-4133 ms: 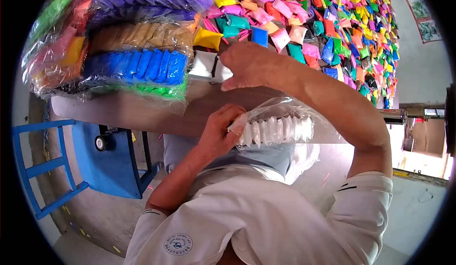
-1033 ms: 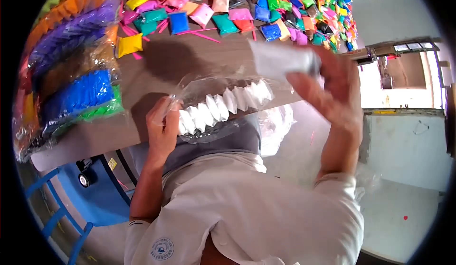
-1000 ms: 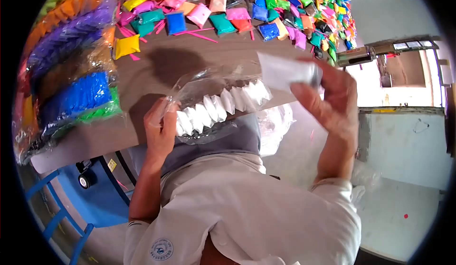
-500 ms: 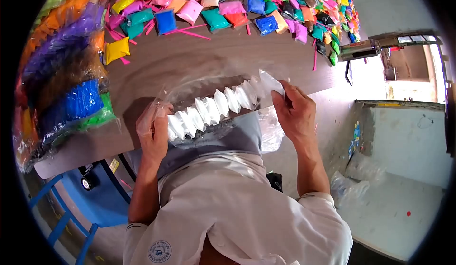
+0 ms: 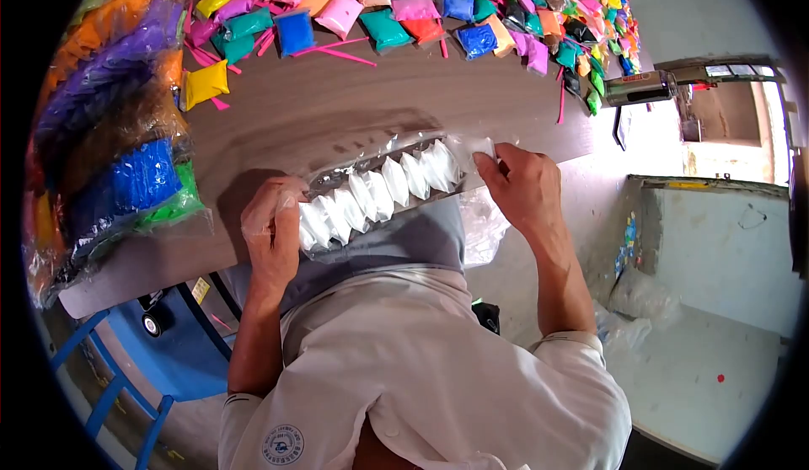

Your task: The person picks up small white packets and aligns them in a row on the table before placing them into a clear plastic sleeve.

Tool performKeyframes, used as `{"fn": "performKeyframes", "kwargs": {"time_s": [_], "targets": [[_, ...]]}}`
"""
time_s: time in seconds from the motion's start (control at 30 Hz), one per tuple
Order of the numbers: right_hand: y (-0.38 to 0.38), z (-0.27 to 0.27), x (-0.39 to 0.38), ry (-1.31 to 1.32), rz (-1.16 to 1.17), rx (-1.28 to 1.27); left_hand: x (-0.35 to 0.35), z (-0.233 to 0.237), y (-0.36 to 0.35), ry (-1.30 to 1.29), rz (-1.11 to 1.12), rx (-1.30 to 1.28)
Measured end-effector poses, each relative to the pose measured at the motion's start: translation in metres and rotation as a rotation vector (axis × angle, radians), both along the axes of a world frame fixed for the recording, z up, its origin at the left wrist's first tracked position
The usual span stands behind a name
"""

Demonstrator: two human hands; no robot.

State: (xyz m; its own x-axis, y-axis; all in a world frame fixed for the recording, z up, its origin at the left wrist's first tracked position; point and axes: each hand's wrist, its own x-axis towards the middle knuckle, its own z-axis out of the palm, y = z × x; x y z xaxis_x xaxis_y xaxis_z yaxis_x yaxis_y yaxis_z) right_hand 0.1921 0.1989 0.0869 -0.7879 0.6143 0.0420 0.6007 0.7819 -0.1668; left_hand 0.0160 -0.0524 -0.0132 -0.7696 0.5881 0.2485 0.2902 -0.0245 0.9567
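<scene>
A clear plastic bag (image 5: 337,175) spans the space between my hands at the table's front edge. Inside it, several white packets (image 5: 366,196) stand in a slanting row. My left hand (image 5: 274,217) is closed on the bag's left end, beside the lowest packet. At the right, my right hand (image 5: 522,185) pinches the bag's other end, where the plastic is bunched into a whitish flap (image 5: 482,146) at the fingertips.
Many small coloured packets (image 5: 388,28) and pink strips lie across the back of the brown table (image 5: 320,91). Bags of orange, purple, blue and green packets (image 5: 139,175) are stacked at the left. A blue chair (image 5: 181,344) stands below the table's left end.
The whitish flap by my right hand has gone from an upright pointed shape to a smaller, gathered one. My right hand has shifted slightly, while my left hand stays nearly where it was.
</scene>
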Motion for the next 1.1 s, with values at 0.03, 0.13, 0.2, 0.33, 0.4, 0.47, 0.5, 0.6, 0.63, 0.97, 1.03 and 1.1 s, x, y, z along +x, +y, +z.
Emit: {"fn": "performKeyframes", "kwargs": {"time_s": [0.03,0.13,0.2,0.33,0.4,0.47,0.5,0.6,0.63,0.97,1.03,1.1], "targets": [[-0.001,0.001,-0.001,0.067,-0.009,-0.031,0.000,0.000,0.000,-0.010,0.006,-0.003],[-0.003,0.003,-0.003,0.215,-0.001,-0.117,0.002,0.000,-0.001,-0.029,0.021,-0.017],[-0.002,0.004,-0.003,0.250,0.045,-0.149,0.003,0.002,0.000,-0.019,0.020,-0.021],[0.002,0.006,-0.004,0.092,0.094,-0.039,0.002,0.003,-0.001,-0.014,0.010,-0.030],[0.007,-0.003,-0.005,0.142,0.107,0.034,0.000,0.002,0.000,0.014,0.002,-0.036],[0.012,-0.015,-0.002,0.296,0.147,0.018,0.000,0.001,0.000,0.017,0.002,-0.027],[0.012,-0.016,-0.001,0.351,0.140,-0.065,0.000,0.001,0.000,0.017,0.000,-0.027],[0.008,-0.015,-0.001,0.479,0.067,-0.454,0.001,0.003,0.000,0.024,0.017,-0.038],[0.011,-0.016,0.002,0.440,0.049,-0.441,0.002,0.003,0.000,0.013,0.014,-0.047],[0.018,-0.016,0.005,0.559,-0.100,-0.664,0.001,0.000,-0.002,-0.006,0.009,-0.037],[0.016,-0.019,0.003,0.590,-0.113,-0.691,0.000,0.000,-0.002,-0.007,0.007,-0.032],[0.014,-0.022,0.001,0.624,-0.163,-0.779,0.000,-0.002,-0.002,-0.018,0.002,-0.017]]}}
